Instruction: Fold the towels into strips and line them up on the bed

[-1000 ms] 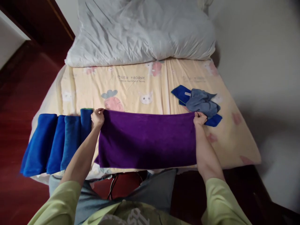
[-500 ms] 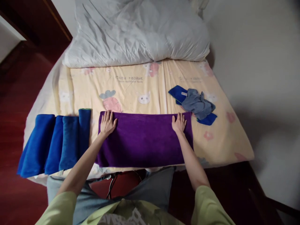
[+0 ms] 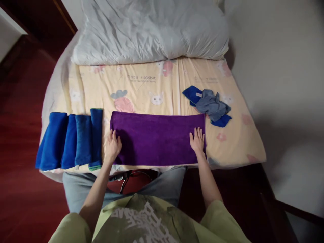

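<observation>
- Your L hand is open, palm down, fingers loosely extended & thumb a bit apart; it lies over the left edge of the purple cloth, w/ no visible grip.
- Your R hand is open too, palm down, fingers slightly spread, thumb out toward the cloth's middle; it rests flat near the cloth's right end, gripping nothing that shows.
- Undersides of both hands are hidden, so can't tell how hard either presses.
- Pose: your forearms reach fwd from the bed's near edge, roughly parallel, well apart; fingertips of both point to the bed's far end. L wrist leans slightly inward, R forearm angles inward too.
- Purple cloth, qty 1: spread flat as a wide rectangle along the middle of the bed's near edge, long sides running L–R.
- Folded blue cloths, at least 4: side by side at the bed's near-left corner; an extra layer shows at far L, can't tell if separate.
- Heap, R side: 1 crumpled grey-blue cloth atop blue fabric, approx. midway along the bed's right edge; no. of blue pcs unclear.
- Pale bedding, 1 bulky pc, at the bed's far end.
</observation>
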The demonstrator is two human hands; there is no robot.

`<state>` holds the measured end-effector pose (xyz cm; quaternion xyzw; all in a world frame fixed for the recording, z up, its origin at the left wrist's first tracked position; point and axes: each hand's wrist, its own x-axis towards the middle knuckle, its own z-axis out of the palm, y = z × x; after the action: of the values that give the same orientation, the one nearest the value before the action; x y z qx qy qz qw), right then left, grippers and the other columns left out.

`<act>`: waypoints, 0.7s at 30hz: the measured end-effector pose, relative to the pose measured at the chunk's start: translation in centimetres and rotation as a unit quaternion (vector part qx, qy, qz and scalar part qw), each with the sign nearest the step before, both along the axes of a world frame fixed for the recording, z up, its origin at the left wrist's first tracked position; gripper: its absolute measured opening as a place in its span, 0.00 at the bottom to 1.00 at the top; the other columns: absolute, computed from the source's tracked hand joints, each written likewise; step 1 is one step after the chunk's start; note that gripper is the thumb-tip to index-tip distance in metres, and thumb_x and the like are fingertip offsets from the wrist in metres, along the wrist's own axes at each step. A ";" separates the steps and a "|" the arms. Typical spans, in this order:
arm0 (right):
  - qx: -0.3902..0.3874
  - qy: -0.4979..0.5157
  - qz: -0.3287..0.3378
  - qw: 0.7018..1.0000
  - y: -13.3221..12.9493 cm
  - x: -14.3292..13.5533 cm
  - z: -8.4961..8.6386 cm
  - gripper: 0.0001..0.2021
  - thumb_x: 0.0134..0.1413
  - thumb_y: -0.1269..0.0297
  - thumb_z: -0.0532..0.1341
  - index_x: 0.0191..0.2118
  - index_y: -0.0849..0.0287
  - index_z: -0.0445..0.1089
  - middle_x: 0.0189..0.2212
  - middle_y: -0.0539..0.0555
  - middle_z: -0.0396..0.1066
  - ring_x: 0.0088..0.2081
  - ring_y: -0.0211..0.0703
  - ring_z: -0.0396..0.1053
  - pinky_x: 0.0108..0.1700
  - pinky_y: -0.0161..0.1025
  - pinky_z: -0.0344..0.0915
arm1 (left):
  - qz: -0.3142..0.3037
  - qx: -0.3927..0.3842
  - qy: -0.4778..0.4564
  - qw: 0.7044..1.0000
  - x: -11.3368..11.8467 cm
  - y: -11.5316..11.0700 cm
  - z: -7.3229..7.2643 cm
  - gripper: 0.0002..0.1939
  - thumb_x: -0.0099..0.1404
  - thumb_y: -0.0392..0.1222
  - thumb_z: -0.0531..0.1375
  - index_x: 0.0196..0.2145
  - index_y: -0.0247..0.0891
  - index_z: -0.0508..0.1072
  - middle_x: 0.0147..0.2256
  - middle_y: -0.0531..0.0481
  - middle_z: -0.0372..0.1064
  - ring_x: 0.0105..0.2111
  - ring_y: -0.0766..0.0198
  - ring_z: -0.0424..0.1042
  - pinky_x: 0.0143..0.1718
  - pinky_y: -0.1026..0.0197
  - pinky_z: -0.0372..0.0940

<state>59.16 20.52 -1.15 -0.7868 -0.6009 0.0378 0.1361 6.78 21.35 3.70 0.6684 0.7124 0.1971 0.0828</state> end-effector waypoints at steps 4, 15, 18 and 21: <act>0.109 0.055 -0.050 0.991 -10.0 0.7 0.1 0.29 0.69 0.51 0.45 0.63 0.67 0.64 0.63 0.70 0.63 0.67 0.57 0.58 0.67 0.59 0.55 | 0.025 -0.040 0.003 0.999 -1.2 -7.9 0.5 0.26 0.71 0.41 0.47 0.62 0.27 0.63 0.59 0.27 0.64 0.62 0.43 0.63 0.63 0.42 0.59; 0.006 0.233 -0.201 0.951 -15.2 3.8 3.1 0.25 0.49 0.47 0.64 0.40 0.67 0.77 0.35 0.66 0.79 0.35 0.54 0.75 0.46 0.50 0.72 | 0.115 -0.199 -0.143 0.963 -4.9 -9.6 2.8 0.14 0.62 0.45 0.58 0.44 0.40 0.73 0.37 0.45 0.79 0.38 0.55 0.79 0.42 0.58 0.70; 0.011 0.251 -0.215 0.944 -15.2 4.5 3.0 0.24 0.49 0.45 0.63 0.36 0.66 0.78 0.29 0.63 0.78 0.32 0.53 0.75 0.42 0.48 0.73 | 0.119 -0.168 -0.127 0.970 -5.2 -11.0 2.9 0.11 0.61 0.43 0.58 0.41 0.40 0.73 0.36 0.45 0.78 0.37 0.55 0.79 0.44 0.57 0.70; 0.033 0.245 -0.227 0.942 -16.1 5.1 2.3 0.24 0.51 0.45 0.60 0.35 0.65 0.77 0.23 0.57 0.75 0.27 0.49 0.73 0.36 0.46 0.73 | 0.123 -0.124 -0.076 0.982 -5.9 -12.6 3.0 0.12 0.62 0.41 0.56 0.43 0.39 0.73 0.38 0.43 0.77 0.38 0.53 0.77 0.46 0.53 0.70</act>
<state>64.30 4.47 1.16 -0.8635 -0.3556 0.1782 0.3100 0.88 8.80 6.68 0.5435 0.7995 0.1662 0.1944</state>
